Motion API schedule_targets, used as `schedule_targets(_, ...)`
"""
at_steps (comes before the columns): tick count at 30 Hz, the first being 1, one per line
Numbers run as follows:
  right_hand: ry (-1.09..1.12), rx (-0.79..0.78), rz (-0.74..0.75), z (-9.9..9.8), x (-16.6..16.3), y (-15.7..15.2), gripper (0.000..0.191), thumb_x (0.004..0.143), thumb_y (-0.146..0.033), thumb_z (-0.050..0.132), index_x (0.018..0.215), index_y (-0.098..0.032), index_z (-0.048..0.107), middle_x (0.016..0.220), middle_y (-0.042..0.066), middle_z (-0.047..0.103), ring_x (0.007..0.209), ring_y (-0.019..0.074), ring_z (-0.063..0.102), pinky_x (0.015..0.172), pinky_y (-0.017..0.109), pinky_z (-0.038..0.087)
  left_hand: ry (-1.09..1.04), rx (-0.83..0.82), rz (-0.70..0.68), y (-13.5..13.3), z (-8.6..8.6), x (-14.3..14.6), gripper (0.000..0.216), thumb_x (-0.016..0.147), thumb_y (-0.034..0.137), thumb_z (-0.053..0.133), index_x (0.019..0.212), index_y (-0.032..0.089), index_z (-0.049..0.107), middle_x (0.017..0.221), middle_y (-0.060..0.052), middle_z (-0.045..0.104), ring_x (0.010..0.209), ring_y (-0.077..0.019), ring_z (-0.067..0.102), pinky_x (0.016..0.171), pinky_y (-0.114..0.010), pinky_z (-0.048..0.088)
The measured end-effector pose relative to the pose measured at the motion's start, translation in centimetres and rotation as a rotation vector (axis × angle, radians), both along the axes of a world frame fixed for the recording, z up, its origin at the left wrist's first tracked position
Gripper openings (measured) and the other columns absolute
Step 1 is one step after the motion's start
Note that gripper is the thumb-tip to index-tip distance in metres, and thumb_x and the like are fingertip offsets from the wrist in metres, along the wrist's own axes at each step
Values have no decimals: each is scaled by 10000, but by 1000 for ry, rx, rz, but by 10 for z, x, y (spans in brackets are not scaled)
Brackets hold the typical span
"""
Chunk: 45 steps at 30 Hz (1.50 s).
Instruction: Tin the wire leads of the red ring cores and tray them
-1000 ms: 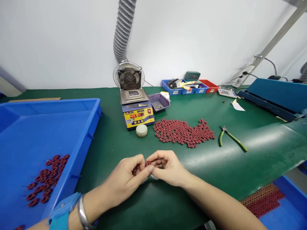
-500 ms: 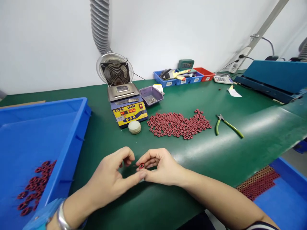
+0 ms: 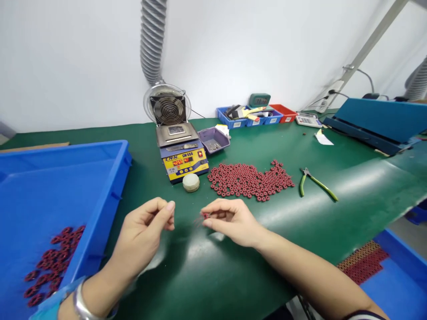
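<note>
My right hand [image 3: 230,221] pinches a small red wound ring coil [image 3: 206,215] between thumb and fingers, just above the green mat. My left hand [image 3: 145,231] hovers a short way to its left, thumb and forefinger pressed together; a thin wire lead may run from the coil toward it, too fine to make out. Beyond my hands lies a spread pile of the same red coils [image 3: 248,180]. A large blue tray [image 3: 40,200] at my left holds several more coils [image 3: 50,262] in its near corner.
A yellow-and-blue solder pot [image 3: 182,153] with a fan and grey duct stands behind, a white round tin [image 3: 191,182] in front of it and a purple dish [image 3: 213,140] beside it. Green-handled cutters [image 3: 313,183] lie right. Small bins [image 3: 255,115] sit at the back. A blue bin [image 3: 396,280] is lower right.
My hands have drawn apart: the left has let go of the coil and moved left, while the right keeps the coil. The view has shifted slightly.
</note>
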State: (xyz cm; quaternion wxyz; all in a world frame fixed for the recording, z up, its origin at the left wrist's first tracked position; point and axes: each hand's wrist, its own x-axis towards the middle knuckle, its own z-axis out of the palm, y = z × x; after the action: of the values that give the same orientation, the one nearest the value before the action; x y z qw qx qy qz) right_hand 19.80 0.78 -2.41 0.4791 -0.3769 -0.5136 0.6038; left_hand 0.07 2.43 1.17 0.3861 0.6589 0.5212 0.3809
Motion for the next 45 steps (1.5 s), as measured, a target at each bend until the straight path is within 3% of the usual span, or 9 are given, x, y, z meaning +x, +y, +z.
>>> schedule_targets(4,-96,91,-28,22,8,53,297,630,-280,754,888,-172,653,814,8,678,706,113,645,724,290,534,69,-111,-109,-3,-4,6,348,830,458,505,607,194,459,550,49,441,529,-116,441,512,-229,368)
schedule_targets(7,-233,248,-78,49,4,112,212,658,-259,722,814,-162,616,760,-1,663,684,111,636,706,280,530,168,-137,-259,-4,-8,8,306,820,435,523,646,189,470,552,52,438,514,-111,411,486,-224,333)
schedule_targets(12,-807,525,-235,90,-24,201,147,756,-245,619,742,-101,644,684,39,644,648,130,607,705,302,508,286,-53,-348,1,-19,4,193,789,350,553,694,191,497,608,35,508,523,-115,433,498,-228,330)
schedule_targets(15,-1174,621,-309,104,-46,236,189,794,-238,558,764,-87,668,741,74,661,773,179,636,782,318,492,314,-40,-347,3,-21,2,180,774,343,559,699,194,494,623,33,516,522,-115,433,501,-229,325)
schedule_targets(18,-1394,628,-331,111,-64,258,200,796,-203,531,888,-84,664,901,122,673,913,238,637,823,334,489,337,-52,-355,5,-18,1,184,766,352,564,703,194,495,632,30,529,537,-119,440,509,-231,318)
schedule_targets(24,-1516,553,-321,109,-84,280,293,775,-142,541,1053,-76,601,1066,187,640,982,286,627,829,375,507,351,-50,-376,4,-13,1,171,754,340,577,706,192,507,653,30,545,575,-120,447,539,-234,313)
schedule_targets(35,-1596,523,-272,91,-96,286,285,787,-200,582,1051,-91,599,1056,195,646,997,294,628,815,388,515,327,-35,-388,2,-17,1,165,739,335,601,722,195,516,659,39,546,618,-126,468,567,-237,314)
schedule_targets(45,-1504,512,-300,96,-94,284,263,749,-159,596,1001,-83,613,1024,198,654,980,298,629,820,400,503,335,-21,-388,6,-17,2,176,741,343,601,719,192,513,665,40,551,606,-123,468,574,-242,319)
